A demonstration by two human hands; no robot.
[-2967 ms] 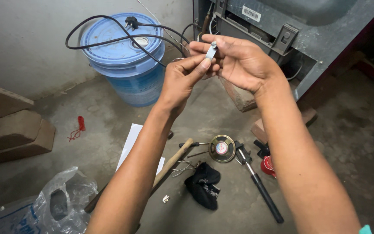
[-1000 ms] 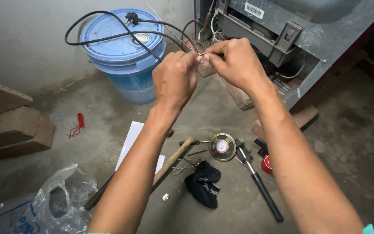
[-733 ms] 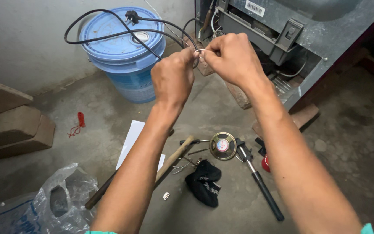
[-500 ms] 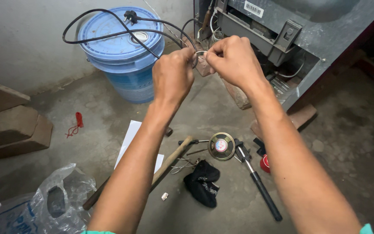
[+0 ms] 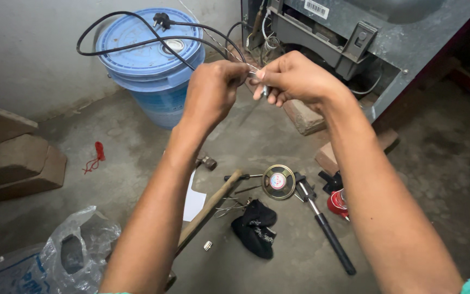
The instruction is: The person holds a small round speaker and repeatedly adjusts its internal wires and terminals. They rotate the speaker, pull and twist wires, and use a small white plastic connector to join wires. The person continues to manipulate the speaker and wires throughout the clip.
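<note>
while you hold both hands raised at chest height, left hand (image 5: 211, 90) and right hand (image 5: 295, 76) pinch shut on thin wire (image 5: 258, 79) between fingertips, clear of floor clutter: speaker (image 5: 278, 181), hammer (image 5: 213, 204), blue bucket (image 5: 150, 60).

From my feed I make out a small white rectangular label with black bars (image 5: 316, 8) stuck on the grey metal appliance (image 5: 409, 38) at the top edge of the floor view. On the concrete floor (image 5: 278, 272), in the near left corner, a crumpled clear plastic bag (image 5: 77, 250) lies over a white sack with blue print (image 5: 12, 275). A white sheet of paper (image 5: 193, 201) lies mid-floor, partly hidden by my left arm.
</note>
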